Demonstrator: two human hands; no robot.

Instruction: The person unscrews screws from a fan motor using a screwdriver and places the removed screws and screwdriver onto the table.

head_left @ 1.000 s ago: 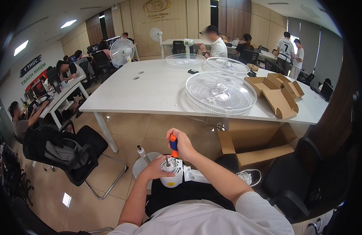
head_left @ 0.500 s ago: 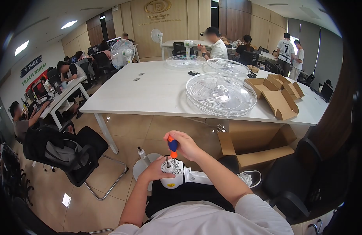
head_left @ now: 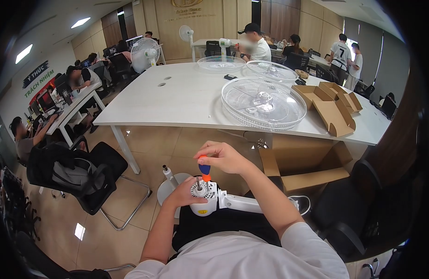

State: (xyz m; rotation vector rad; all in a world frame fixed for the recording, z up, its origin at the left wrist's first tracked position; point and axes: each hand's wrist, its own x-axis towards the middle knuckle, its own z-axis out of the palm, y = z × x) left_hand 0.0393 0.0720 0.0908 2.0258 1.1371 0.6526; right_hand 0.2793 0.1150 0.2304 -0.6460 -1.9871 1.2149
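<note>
A white fan motor housing (head_left: 204,208) lies in the lap, its slotted face and metal shaft pointing up. My left hand (head_left: 181,193) is wrapped around the left side of this housing, the thumb across its front. Above, my right hand (head_left: 224,157) grips the top of a screwdriver (head_left: 205,170) with an orange and dark blue handle. The screwdriver stands upright, its tip down at the slotted face beside the shaft; the exact contact point is too small to make out. A white fan neck (head_left: 242,203) runs right from the housing, passing under my right forearm.
On the white table (head_left: 145,104) lie several clear fan grilles (head_left: 263,103) and opened cardboard boxes (head_left: 333,118). A large carton (head_left: 312,169) sits on the floor at right. A fan stand (head_left: 168,181) is at left, near a black chair (head_left: 107,165). Other people work behind.
The view has tilted slightly down. My right hand's fingers have shifted on the screwdriver handle, now holding it nearer the top with the fingertips. My left hand keeps its hold on the housing.
</note>
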